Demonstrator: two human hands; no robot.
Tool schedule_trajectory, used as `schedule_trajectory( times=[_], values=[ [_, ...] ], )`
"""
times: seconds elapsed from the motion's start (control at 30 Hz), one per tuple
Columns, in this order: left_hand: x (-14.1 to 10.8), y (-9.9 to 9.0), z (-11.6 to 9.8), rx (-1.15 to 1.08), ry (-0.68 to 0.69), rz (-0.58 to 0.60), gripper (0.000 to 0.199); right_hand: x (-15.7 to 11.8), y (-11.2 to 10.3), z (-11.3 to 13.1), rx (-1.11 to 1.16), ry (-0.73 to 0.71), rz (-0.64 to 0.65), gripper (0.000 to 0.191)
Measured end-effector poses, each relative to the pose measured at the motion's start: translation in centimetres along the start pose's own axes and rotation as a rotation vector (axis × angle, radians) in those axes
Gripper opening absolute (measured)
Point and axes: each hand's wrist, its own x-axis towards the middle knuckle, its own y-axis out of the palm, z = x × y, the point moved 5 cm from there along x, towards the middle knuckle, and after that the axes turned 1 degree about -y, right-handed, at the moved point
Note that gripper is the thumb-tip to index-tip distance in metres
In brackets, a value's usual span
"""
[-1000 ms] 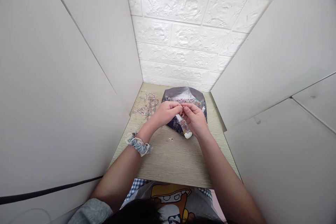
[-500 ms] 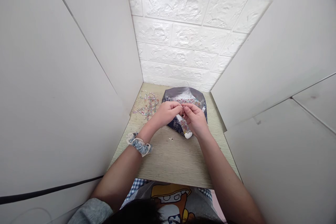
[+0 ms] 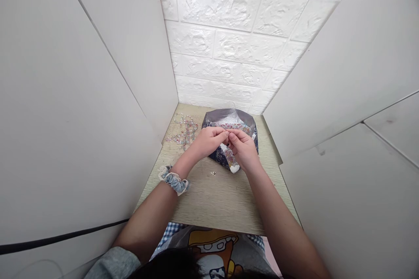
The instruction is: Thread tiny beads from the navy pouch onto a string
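My left hand (image 3: pixel 209 140) and my right hand (image 3: pixel 244 147) meet fingertip to fingertip above an open bag. Both are closed in a pinch; what lies between the fingertips is too small to make out. The bag (image 3: pixel 214 115) has a silvery lining and a dark blue patterned outside. Many small coloured beads (image 3: pixel 242 127) lie in it, partly hidden by my hands. Left of the bag, strands of beads (image 3: pixel 188 130) are spread on the wooden table (image 3: pixel 209 200). A blue scrunchie (image 3: pixel 173 180) circles my left wrist.
A tiny shiny piece (image 3: pixel 213 173) lies on the table in front of the bag. Pale panels (image 3: pixel 131 52) (image 3: pixel 343 74) close in the table on both sides, and a white brick-patterned wall (image 3: pixel 225 48) stands behind it.
Hardly anything differs. The fingertips of both hands have shifted very slightly against each other above the bag; the bag and bead strands stay in place.
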Motion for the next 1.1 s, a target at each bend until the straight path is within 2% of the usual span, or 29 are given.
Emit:
schedule_trajectory(
  times=[0.33, 0.57, 0.8, 1.1],
  values=[
    [0.0, -0.4, 0.3, 0.060, -0.071, 0.013, 0.038, 0.2, -0.6, 0.1, -0.207, -0.089, -0.015, 0.018],
    [0.0, -0.4, 0.7, 0.080, -0.037, 0.025, 0.040, 0.0, -0.3, 0.6, -0.232, -0.084, 0.005, 0.016],
    [0.0, -0.3, 0.9, 0.082, -0.059, 0.091, 0.043, -0.1, 0.0, 1.3, -0.289, -0.089, 0.043, 0.016],
    [-0.1, -0.3, 1.1, 0.081, -0.057, 0.129, 0.040, -0.4, 0.6, 1.7, -0.329, -0.107, 0.152, 0.009]
  ],
)
